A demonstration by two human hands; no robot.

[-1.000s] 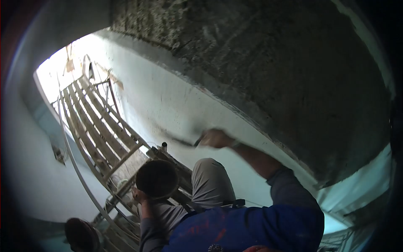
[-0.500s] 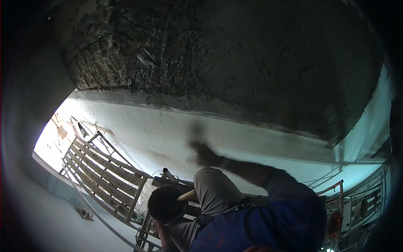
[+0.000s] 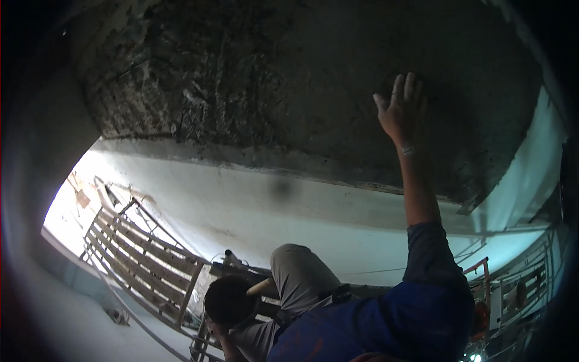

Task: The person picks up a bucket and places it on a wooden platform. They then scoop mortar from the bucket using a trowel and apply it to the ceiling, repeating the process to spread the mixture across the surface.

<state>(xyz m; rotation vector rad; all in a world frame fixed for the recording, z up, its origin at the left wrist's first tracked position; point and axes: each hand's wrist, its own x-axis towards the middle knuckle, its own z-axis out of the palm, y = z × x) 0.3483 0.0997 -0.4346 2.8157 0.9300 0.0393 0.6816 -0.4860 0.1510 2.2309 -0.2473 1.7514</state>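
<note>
My right hand (image 3: 401, 114) is stretched up, fingers spread, over the dark, damp-looking plaster patch (image 3: 338, 102). Its fingers seem to lie on that surface, and nothing is held. Low in the view, my left hand (image 3: 220, 332) grips the edge of a round black bucket (image 3: 229, 301), its fingers partly hidden. A wooden handle (image 3: 260, 287) sticks out of the bucket beside my bent knee; the tool's other end is hidden inside. Toward the left the plaster is rough and ridged, while near my right hand it looks smoother.
A pale wall band (image 3: 241, 193) runs below the plaster patch. Slatted wooden planking (image 3: 145, 259) stands at lower left, beside a bright opening. Metal frames and a red post (image 3: 487, 283) are at the right. A curved pale rail (image 3: 136, 317) passes at lower left.
My right hand, blurred near my knee before, has risen up and right onto the plaster with fingers spread. My left hand stays at the bucket. The view has shifted slightly.
</note>
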